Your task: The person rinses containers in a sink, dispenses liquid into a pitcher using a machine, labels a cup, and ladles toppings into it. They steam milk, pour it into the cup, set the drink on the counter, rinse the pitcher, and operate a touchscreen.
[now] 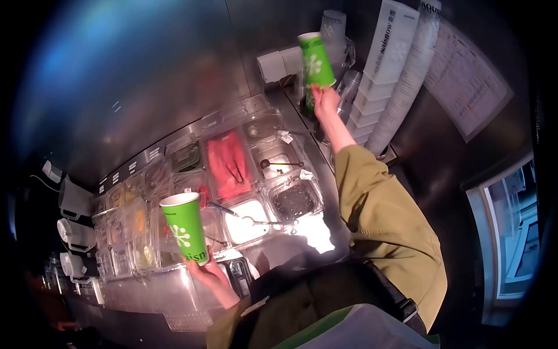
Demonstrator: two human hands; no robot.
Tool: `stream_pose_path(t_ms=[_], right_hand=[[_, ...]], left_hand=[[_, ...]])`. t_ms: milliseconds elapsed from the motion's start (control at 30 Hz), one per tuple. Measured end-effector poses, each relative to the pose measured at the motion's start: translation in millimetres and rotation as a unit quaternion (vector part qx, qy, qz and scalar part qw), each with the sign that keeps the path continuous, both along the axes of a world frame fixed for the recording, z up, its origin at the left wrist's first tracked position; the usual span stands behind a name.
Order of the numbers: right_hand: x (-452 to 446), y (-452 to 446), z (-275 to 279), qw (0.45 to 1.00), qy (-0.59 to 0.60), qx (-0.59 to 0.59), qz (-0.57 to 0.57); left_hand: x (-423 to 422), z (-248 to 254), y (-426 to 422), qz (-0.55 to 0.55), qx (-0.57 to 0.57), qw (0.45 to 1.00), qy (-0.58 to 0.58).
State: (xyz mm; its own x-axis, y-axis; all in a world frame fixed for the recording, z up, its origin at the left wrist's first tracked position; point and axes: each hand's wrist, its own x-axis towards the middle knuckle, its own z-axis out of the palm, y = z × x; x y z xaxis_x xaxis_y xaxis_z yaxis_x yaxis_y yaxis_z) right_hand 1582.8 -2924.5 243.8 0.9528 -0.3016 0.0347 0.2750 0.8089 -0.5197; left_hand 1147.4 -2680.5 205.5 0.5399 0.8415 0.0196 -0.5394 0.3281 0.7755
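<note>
1. The first green cup (187,230) is held by the left hand (212,280), in front of the clear containers (139,232); the fingers are clamped on its lower part, and its white rim is turned upward.
2. The second green cup (318,61) is held by the right hand (326,101), well apart from the first one; the fingers are clamped at its lower end.
3. Between the two hands, red food (224,157) is seen in one container (dark tongs (236,168) are laid upon it).
4. Beside the right forearm, tall stacked white cups (383,64) are placed.
</note>
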Motion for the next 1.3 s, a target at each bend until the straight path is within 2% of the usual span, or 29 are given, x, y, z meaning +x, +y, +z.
stream_pose_path(t_ms=[33, 67, 133, 233, 333, 400, 433, 467, 500, 567, 600, 667, 767, 833, 900, 933, 1033, 1100, 1133, 1233, 1300], right_hand=[[21, -1, 8, 0.997, -0.017, 0.062, -0.038], [35, -2, 10, 0.994, 0.024, 0.099, -0.037], [50, -1, 10, 0.977, 0.108, 0.178, -0.036], [-11, 7, -3, 0.993, 0.055, -0.034, 0.101], [-99, -18, -17, 0.970, 0.032, -0.143, 0.194], [-173, -58, -6, 0.940, 0.048, -0.219, 0.257], [-202, -89, -4, 0.922, 0.039, -0.297, 0.245], [-225, -124, -5, 0.906, 0.010, -0.376, 0.195], [-246, -161, -7, 0.904, 0.034, -0.405, 0.131], [-291, -223, -7, 0.855, 0.128, -0.494, -0.095], [-311, -262, -26, 0.794, 0.157, -0.561, -0.175], [-353, -313, -63, 0.726, 0.204, -0.603, -0.259], [-403, -333, -130, 0.659, 0.240, -0.676, -0.227], [-418, -316, -152, 0.569, 0.196, -0.783, -0.154], [-415, -296, -170, 0.545, 0.150, -0.815, -0.129], [-408, -292, -174, 0.540, 0.115, -0.824, -0.125], [-390, -297, -192, 0.531, 0.020, -0.839, -0.114], [-377, -306, -202, 0.538, -0.007, -0.839, -0.088], [-372, -311, -206, 0.526, -0.055, -0.842, -0.110], [-367, -317, -224, 0.550, -0.073, -0.821, -0.131], [-363, -323, -229, 0.616, -0.131, -0.765, -0.137]], left_hand=[[6, -5, -4, 0.000, -0.021, 1.000, -0.005], [10, -8, -4, -0.041, -0.013, 0.999, -0.024], [19, -4, -9, -0.055, -0.018, 0.998, -0.037], [34, -1, -10, -0.081, -0.036, 0.994, -0.068], [44, 6, -9, -0.158, -0.025, 0.979, -0.124], [50, 18, -17, -0.176, -0.073, 0.973, -0.130], [47, 18, -22, -0.182, -0.104, 0.970, -0.122], [42, 13, -24, -0.240, -0.112, 0.957, -0.118], [40, 9, -24, -0.293, -0.121, 0.941, -0.120], [35, 2, -42, -0.351, -0.149, 0.918, -0.110], [36, 2, -56, -0.359, -0.162, 0.914, -0.092], [40, 1, -80, -0.402, -0.182, 0.893, -0.094], [47, 2, -114, -0.435, -0.163, 0.885, -0.040], [54, -2, -131, -0.503, -0.148, 0.851, -0.042], [57, 5, -154, -0.564, -0.133, 0.814, -0.022], [58, 10, -164, -0.599, -0.104, 0.794, -0.010], [47, 33, -199, -0.648, -0.118, 0.752, 0.022], [28, 30, -213, -0.607, -0.163, 0.778, 0.021], [17, 26, -218, -0.573, -0.166, 0.802, 0.034], [-18, 3, -244, -0.456, -0.240, 0.854, 0.076], [-39, -9, -268, -0.408, -0.305, 0.858, 0.068]])
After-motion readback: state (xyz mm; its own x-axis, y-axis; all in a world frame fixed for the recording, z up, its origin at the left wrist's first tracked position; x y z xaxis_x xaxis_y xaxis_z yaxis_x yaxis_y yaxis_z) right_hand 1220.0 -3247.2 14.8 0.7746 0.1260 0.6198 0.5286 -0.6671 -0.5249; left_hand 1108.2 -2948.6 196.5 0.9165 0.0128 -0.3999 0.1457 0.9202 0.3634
